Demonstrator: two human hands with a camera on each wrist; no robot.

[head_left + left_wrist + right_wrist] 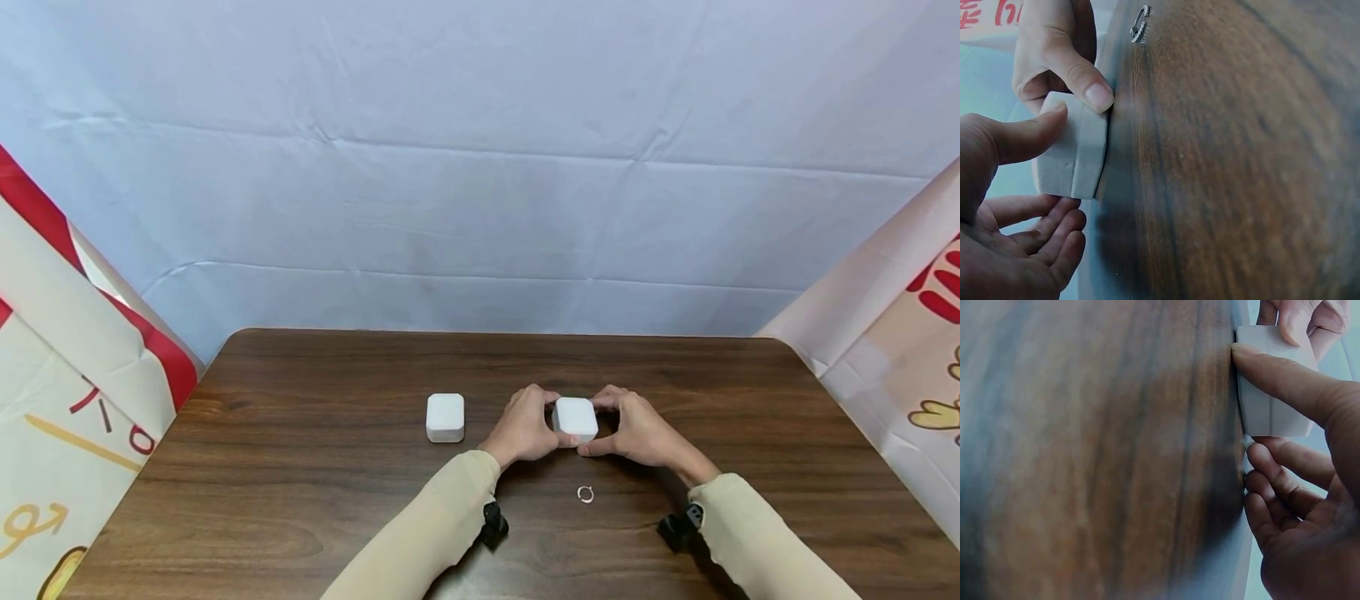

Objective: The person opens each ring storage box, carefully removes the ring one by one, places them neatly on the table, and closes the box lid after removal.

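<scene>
A small white box point(576, 419) with rounded corners rests on the table between both hands. Its side shows a seam in the left wrist view, and its lid looks closed. My left hand point(527, 427) grips it from the left, the thumb point(1032, 134) pressed on the near side and fingers at the far side. From the right, my right hand point(633, 429) pinches the same box, its thumb point(1285, 381) low on the near side. A silvery ring point(586, 494) with a studded surface lies on the wood nearer to me.
A second white box point(446, 417), alike in shape, stands left of the hands. The brown wooden table point(300, 500) has a pale cloth point(480, 167) hanging behind it. Printed cloths flank it on both sides.
</scene>
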